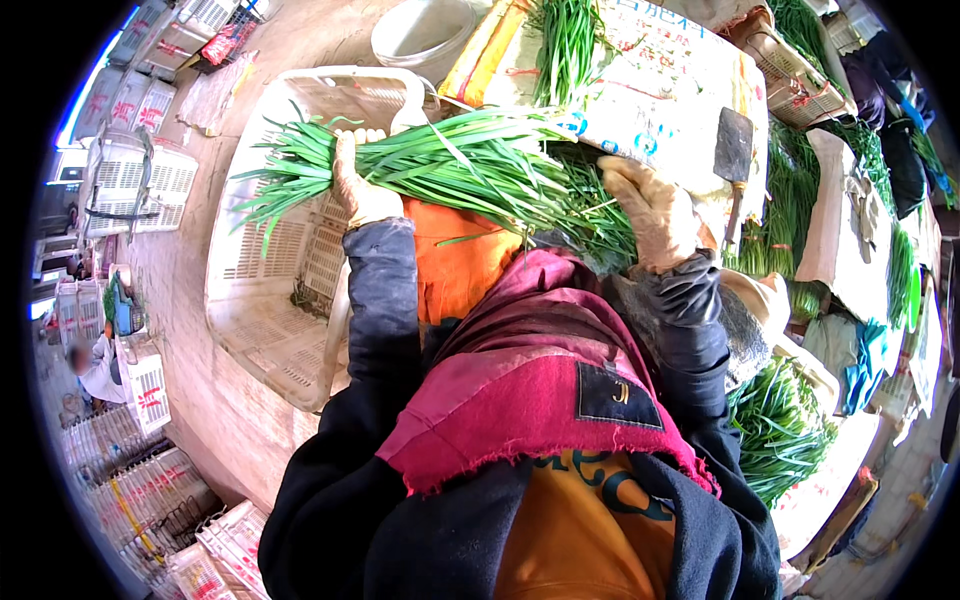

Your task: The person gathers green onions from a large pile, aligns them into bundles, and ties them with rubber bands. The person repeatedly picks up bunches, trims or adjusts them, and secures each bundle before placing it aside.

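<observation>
My gloved left hand (364, 187) grips a long bunch of green leafy stalks (465, 161), likely garlic chives, near its leaf tips. The bunch lies crosswise above my lap, over an orange cloth (465, 240) and a dark red apron (547, 300). My gloved right hand (652, 214) is at the pale stem end, beside loose green trimmings (600, 202). Its fingers are bent, and whether they pinch any strands cannot be told. A broad-bladed knife (733, 142) with a wooden handle lies beyond that hand, on a surface covered with a printed woven sack (675, 82).
A white plastic crate (240, 247) stands at my left, a white bucket (424, 34) behind it. Another bunch (566, 52) rests on the sack. More greens (784, 427) are piled at my right. Stacked crates (142, 180) and a person (101, 367) are at far left.
</observation>
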The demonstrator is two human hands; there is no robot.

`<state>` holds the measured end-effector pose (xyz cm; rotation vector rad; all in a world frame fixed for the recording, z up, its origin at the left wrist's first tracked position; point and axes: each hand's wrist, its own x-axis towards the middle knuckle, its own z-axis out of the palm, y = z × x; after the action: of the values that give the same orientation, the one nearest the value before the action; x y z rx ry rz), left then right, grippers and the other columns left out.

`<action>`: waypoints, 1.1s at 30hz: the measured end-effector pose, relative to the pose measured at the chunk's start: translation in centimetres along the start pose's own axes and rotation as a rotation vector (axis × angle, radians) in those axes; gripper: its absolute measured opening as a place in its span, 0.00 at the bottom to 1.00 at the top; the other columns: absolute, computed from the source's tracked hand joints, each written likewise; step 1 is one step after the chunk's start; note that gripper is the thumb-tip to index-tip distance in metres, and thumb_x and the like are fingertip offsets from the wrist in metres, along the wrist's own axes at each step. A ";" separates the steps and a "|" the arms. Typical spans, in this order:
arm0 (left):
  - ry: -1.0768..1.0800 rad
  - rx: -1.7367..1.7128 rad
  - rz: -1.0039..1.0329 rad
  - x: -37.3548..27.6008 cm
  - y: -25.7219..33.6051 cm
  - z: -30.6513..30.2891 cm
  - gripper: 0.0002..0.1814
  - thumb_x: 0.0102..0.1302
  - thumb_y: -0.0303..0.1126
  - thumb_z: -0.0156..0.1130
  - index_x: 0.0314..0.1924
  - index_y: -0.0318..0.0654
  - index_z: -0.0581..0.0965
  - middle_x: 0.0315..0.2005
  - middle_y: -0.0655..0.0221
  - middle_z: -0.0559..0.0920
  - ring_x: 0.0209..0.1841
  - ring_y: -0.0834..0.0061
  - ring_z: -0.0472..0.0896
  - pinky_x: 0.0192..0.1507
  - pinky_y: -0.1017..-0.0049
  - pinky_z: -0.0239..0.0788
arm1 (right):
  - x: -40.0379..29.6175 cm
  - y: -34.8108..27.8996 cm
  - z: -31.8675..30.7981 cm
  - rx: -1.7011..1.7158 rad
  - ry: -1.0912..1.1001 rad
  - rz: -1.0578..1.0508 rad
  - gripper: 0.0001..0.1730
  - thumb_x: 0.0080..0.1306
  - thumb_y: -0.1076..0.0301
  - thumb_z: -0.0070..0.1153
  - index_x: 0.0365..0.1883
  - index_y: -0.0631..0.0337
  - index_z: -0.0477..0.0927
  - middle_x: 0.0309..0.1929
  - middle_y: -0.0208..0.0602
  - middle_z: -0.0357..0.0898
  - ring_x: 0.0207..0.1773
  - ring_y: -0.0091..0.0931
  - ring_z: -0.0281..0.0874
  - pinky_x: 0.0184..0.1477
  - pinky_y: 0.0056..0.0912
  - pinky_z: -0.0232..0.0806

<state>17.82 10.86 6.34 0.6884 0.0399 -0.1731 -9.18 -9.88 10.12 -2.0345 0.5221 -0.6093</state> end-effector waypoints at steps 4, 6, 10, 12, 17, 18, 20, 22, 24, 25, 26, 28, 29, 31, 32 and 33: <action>0.036 -0.039 -0.059 -0.7 -0.2 0.8 0.09 0.59 0.34 0.64 0.34 0.37 0.76 0.31 0.69 0.79 0.37 0.69 0.78 0.46 0.67 0.74 | 1.8 -2.5 4.5 -0.321 -0.084 -0.236 0.20 0.60 0.52 0.56 0.42 0.59 0.81 0.38 0.43 0.77 0.46 0.40 0.72 0.49 0.43 0.64; 0.031 -0.032 -0.053 -1.0 -0.2 1.0 0.09 0.59 0.34 0.64 0.34 0.37 0.76 0.31 0.69 0.79 0.37 0.69 0.78 0.46 0.67 0.74 | 2.5 -3.1 6.5 -0.311 -0.065 -0.188 0.20 0.58 0.53 0.58 0.42 0.58 0.81 0.38 0.43 0.76 0.46 0.40 0.71 0.50 0.44 0.63; 0.040 -0.013 -0.024 -1.1 0.0 0.7 0.08 0.59 0.33 0.64 0.33 0.39 0.74 0.28 0.70 0.77 0.34 0.71 0.75 0.46 0.66 0.71 | 2.3 -3.7 8.9 0.604 -0.073 0.123 0.16 0.57 0.62 0.62 0.41 0.62 0.80 0.37 0.37 0.80 0.40 0.27 0.76 0.45 0.29 0.68; 0.011 -0.032 -0.047 -0.8 -0.1 0.5 0.08 0.60 0.33 0.63 0.33 0.39 0.74 0.28 0.70 0.76 0.35 0.70 0.75 0.47 0.67 0.71 | 1.8 -3.7 8.6 0.979 -0.091 0.290 0.14 0.60 0.65 0.60 0.40 0.66 0.80 0.37 0.33 0.82 0.36 0.19 0.77 0.42 0.20 0.69; 0.019 -0.060 -0.107 -0.3 -0.4 0.3 0.07 0.60 0.32 0.62 0.33 0.40 0.73 0.27 0.72 0.75 0.32 0.71 0.73 0.46 0.65 0.70 | 0.2 -2.3 5.6 1.096 -0.069 0.295 0.13 0.60 0.66 0.59 0.36 0.70 0.81 0.33 0.34 0.81 0.34 0.22 0.77 0.39 0.23 0.71; -0.023 -0.072 -0.108 -0.4 -0.7 0.3 0.07 0.59 0.32 0.62 0.33 0.40 0.73 0.26 0.72 0.74 0.32 0.72 0.73 0.45 0.65 0.70 | 0.0 -1.9 5.5 1.006 -0.061 0.319 0.13 0.60 0.66 0.59 0.36 0.70 0.80 0.33 0.35 0.81 0.34 0.22 0.77 0.39 0.23 0.71; -0.100 -0.118 -0.135 -0.5 -1.3 0.5 0.08 0.58 0.30 0.63 0.34 0.41 0.72 0.26 0.74 0.72 0.30 0.74 0.71 0.44 0.65 0.69 | -0.4 -0.8 5.3 0.983 -0.038 0.234 0.13 0.60 0.66 0.59 0.34 0.70 0.80 0.33 0.36 0.81 0.34 0.22 0.77 0.38 0.23 0.70; -0.074 -0.064 -0.098 -0.8 -2.1 0.7 0.07 0.57 0.28 0.63 0.33 0.40 0.72 0.26 0.73 0.73 0.31 0.74 0.71 0.44 0.65 0.69 | -0.9 0.4 4.9 1.018 0.066 0.257 0.14 0.60 0.64 0.60 0.34 0.70 0.81 0.32 0.36 0.81 0.35 0.22 0.76 0.43 0.24 0.67; -0.088 0.002 -0.045 -0.8 -2.5 0.7 0.07 0.57 0.27 0.63 0.34 0.40 0.73 0.27 0.73 0.74 0.31 0.73 0.72 0.44 0.66 0.69 | -1.2 1.9 3.7 1.017 0.118 0.281 0.13 0.61 0.66 0.59 0.36 0.70 0.80 0.34 0.38 0.80 0.37 0.23 0.76 0.45 0.26 0.66; -0.059 -0.026 -0.080 -0.7 -2.5 0.5 0.06 0.58 0.29 0.62 0.32 0.40 0.73 0.27 0.73 0.74 0.32 0.73 0.73 0.45 0.65 0.70 | -1.6 2.6 2.6 1.192 0.220 0.242 0.11 0.62 0.68 0.58 0.35 0.70 0.81 0.31 0.35 0.80 0.35 0.23 0.75 0.43 0.25 0.66; -0.066 -0.057 -0.109 -0.5 -2.4 0.4 0.06 0.60 0.31 0.61 0.30 0.41 0.72 0.26 0.73 0.74 0.32 0.73 0.73 0.47 0.65 0.70 | -1.9 3.3 1.1 1.166 0.260 0.275 0.12 0.62 0.66 0.58 0.35 0.69 0.81 0.31 0.34 0.80 0.34 0.22 0.75 0.42 0.25 0.65; -0.099 -0.081 -0.133 -0.2 -2.0 0.1 0.08 0.62 0.33 0.60 0.28 0.41 0.72 0.25 0.74 0.74 0.33 0.73 0.73 0.49 0.64 0.70 | -2.7 4.5 -1.8 0.644 -0.059 0.380 0.14 0.61 0.64 0.58 0.39 0.67 0.80 0.31 0.33 0.80 0.33 0.21 0.75 0.41 0.25 0.66; -0.096 -0.073 -0.137 0.0 -1.9 -0.1 0.09 0.62 0.34 0.61 0.28 0.40 0.72 0.25 0.74 0.74 0.33 0.73 0.73 0.50 0.64 0.70 | -3.1 4.8 -3.4 0.094 -0.349 0.501 0.15 0.61 0.62 0.58 0.41 0.65 0.80 0.32 0.33 0.80 0.33 0.22 0.75 0.40 0.25 0.66; -0.095 -0.036 -0.108 0.2 -1.8 -0.1 0.09 0.62 0.35 0.61 0.28 0.40 0.72 0.25 0.74 0.74 0.34 0.72 0.74 0.50 0.64 0.70 | -3.8 4.7 -4.0 -0.716 -0.621 0.224 0.16 0.60 0.62 0.58 0.45 0.58 0.78 0.37 0.38 0.80 0.40 0.30 0.77 0.43 0.31 0.68; -0.034 -0.046 -0.125 0.1 -1.8 -0.1 0.09 0.61 0.35 0.62 0.28 0.40 0.73 0.26 0.73 0.76 0.34 0.72 0.75 0.50 0.64 0.70 | -3.8 4.3 -3.9 -0.998 -0.640 0.115 0.17 0.59 0.62 0.57 0.47 0.55 0.78 0.40 0.41 0.80 0.43 0.35 0.78 0.44 0.35 0.69; -0.006 -0.048 -0.113 0.0 -2.0 0.0 0.09 0.61 0.34 0.62 0.28 0.39 0.73 0.27 0.72 0.76 0.35 0.72 0.75 0.49 0.64 0.70 | -4.0 3.4 -3.5 -0.860 -0.384 0.135 0.17 0.59 0.63 0.57 0.47 0.56 0.77 0.40 0.42 0.80 0.44 0.36 0.78 0.46 0.37 0.68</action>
<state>17.50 9.38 5.08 0.6384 0.0774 -0.2818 -14.84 -11.54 7.92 -2.7924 0.7587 0.1465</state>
